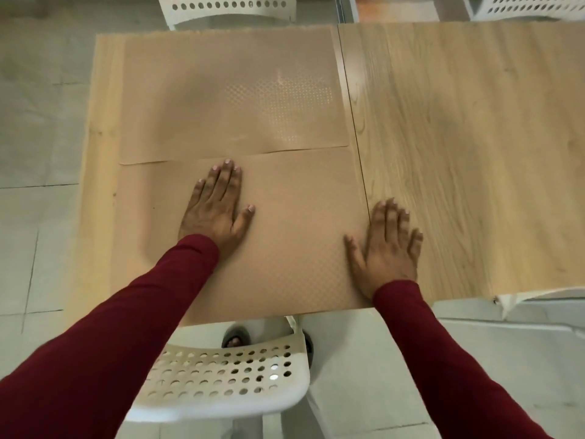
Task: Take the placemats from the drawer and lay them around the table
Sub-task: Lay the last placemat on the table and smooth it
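Note:
Two tan placemats lie flat on the left half of a light wooden table [459, 137]. The far placemat [228, 90] reaches the table's back edge. The near placemat [294, 229] reaches the front edge and its far edge slightly overlaps the far one. My left hand [217, 207] presses flat on the near placemat with straight fingers. My right hand [387, 245] lies flat across that placemat's right edge, thumb on the mat and fingers partly on the bare wood.
A white perforated chair [221, 378] stands at the near side below my arms, and a foot in a sandal [235, 339] shows under the table. A second white chair [228, 7] stands at the far side and a third [531, 4] at the far right. A seam [354, 115] splits the tabletop. Pale tiled floor surrounds it.

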